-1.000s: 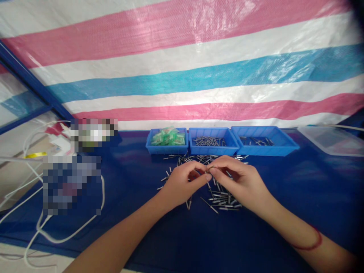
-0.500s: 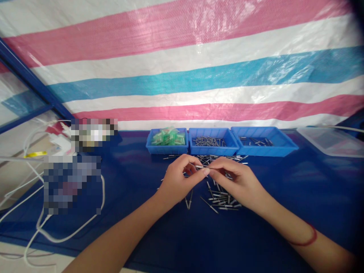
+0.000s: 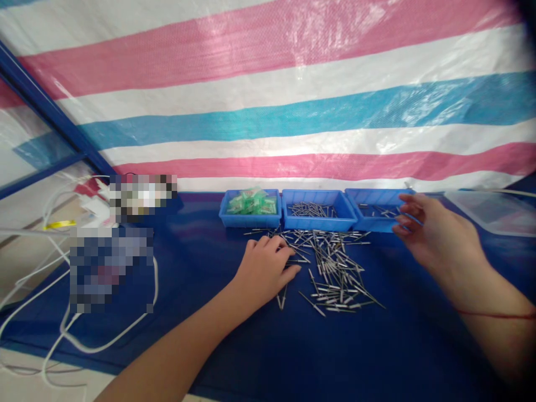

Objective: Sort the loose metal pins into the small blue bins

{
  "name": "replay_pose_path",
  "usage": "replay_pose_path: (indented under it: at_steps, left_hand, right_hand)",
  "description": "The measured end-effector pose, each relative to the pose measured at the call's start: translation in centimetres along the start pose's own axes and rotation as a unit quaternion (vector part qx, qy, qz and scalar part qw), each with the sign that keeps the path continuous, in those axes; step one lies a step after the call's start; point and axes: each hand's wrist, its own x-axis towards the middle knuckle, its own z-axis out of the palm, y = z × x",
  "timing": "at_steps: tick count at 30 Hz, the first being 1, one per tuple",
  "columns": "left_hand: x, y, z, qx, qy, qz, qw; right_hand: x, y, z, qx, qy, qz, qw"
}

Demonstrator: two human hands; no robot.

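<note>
A heap of thin metal pins [image 3: 335, 268] lies scattered on the blue table [image 3: 259, 346]. My left hand [image 3: 263, 268] rests palm down on the heap's left edge, its fingers curled over a few pins. My right hand [image 3: 431, 231] hovers at the near right corner of the right blue bin [image 3: 377, 216], fingers spread, nothing visible in it. That bin holds a few pins. The middle blue bin [image 3: 316, 211] holds several more pins. The left blue bin [image 3: 248, 209] holds green plastic parts.
A clear plastic tray [image 3: 488, 211] sits at the far right of the table. White cables [image 3: 104, 335] loop over the table's left side near blurred-out items. A striped pink, white and blue tarp [image 3: 268, 100] hangs behind the bins.
My hands were pinching a pin together above the heap. They have parted: the right hand swung right to the right bin and opened, and the left hand dropped onto the pins.
</note>
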Motion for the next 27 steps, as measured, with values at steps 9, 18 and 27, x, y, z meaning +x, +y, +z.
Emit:
replay_pose_path:
  at_steps: [9,18,27]
  left_hand:
    - [0.1,-0.1,0.1,0.042,-0.014,0.019,0.999]
    - [0.1,0.0,0.7,0.068,0.003,0.026,0.997]
    - [0.7,0.3,0.2,-0.277,0.074,-0.012,0.958]
  right_hand:
    - [-1.4,-1.6,1.7,0.105,0.019,0.158,0.982]
    - [-5.4,-2.0,4.8,-0.066,-0.167,0.067,0.981]
    - [-8.5,-2.2,6.6,-0.164,-0.347,-0.039,0.923]
